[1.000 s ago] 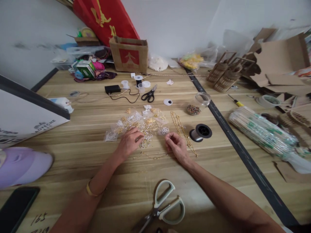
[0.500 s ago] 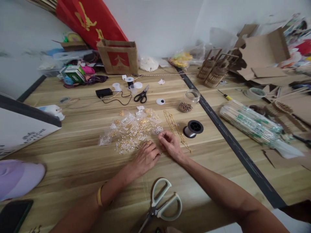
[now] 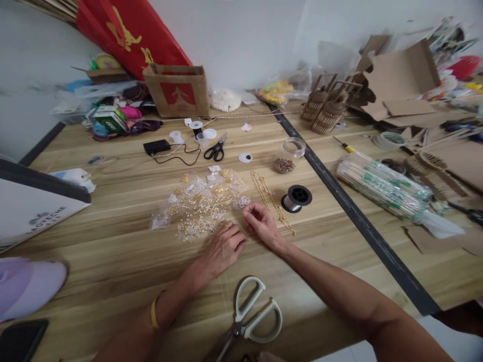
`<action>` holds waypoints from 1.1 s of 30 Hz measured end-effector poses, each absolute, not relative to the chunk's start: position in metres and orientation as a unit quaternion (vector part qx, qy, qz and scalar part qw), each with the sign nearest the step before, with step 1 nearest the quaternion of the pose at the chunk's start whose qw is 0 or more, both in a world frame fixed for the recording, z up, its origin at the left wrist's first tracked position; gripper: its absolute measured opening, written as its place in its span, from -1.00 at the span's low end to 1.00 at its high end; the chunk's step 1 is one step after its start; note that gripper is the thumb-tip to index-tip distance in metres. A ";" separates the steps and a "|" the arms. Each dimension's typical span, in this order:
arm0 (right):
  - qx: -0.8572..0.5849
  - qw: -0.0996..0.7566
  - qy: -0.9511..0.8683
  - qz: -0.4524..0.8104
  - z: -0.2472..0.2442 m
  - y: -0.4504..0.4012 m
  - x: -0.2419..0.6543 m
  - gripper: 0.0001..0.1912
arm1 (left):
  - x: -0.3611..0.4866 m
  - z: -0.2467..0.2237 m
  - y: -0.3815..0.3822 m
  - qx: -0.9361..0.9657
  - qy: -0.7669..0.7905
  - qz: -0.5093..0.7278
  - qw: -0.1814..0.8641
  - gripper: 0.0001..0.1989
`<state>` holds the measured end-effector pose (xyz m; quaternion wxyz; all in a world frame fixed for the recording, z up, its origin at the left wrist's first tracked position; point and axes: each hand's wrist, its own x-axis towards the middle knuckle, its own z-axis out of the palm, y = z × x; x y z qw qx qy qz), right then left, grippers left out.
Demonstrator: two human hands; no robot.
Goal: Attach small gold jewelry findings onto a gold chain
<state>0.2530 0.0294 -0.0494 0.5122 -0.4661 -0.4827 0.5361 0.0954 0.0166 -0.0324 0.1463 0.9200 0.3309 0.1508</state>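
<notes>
Curled fingers close my left hand (image 3: 223, 247) at the front right of a spread of clear and gold beads (image 3: 199, 223); anything in its grip is too small to make out. Just to the right, my right hand (image 3: 262, 223) has thumb and fingertips pressed together, and what they hold cannot be made out. Small bags of findings (image 3: 196, 186) lie behind the hands. A gold chain (image 3: 264, 191) and a black spool of clear line (image 3: 297, 198) rest beyond and to the right of my right hand. Large pale-handled scissors (image 3: 245, 322) lie nearer me.
Black scissors (image 3: 216, 149), a black adapter (image 3: 156, 147) and a jar of beads (image 3: 289, 158) stand farther back. Wrapped sticks (image 3: 385, 186) lie at right, a white box (image 3: 37, 206) and a purple object (image 3: 30, 286) at left. A paper bag (image 3: 179, 95) is by the wall.
The view has shifted slightly, so most table items appear a little farther left. Both hands stay close together in nearly the same pose.
</notes>
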 end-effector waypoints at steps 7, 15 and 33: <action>-0.469 0.512 -0.476 0.539 -0.048 0.029 0.253 -0.71 | 0.094 -0.038 0.016 0.916 0.321 0.164 0.177 -0.86; -0.471 0.508 -0.483 0.536 -0.047 0.028 0.252 -0.72 | 0.093 -0.037 0.016 0.919 0.317 0.154 0.180 -0.81; -0.471 0.498 -0.490 0.538 -0.046 0.028 0.252 -0.72 | 0.092 -0.035 0.017 0.912 0.319 0.154 0.206 -0.82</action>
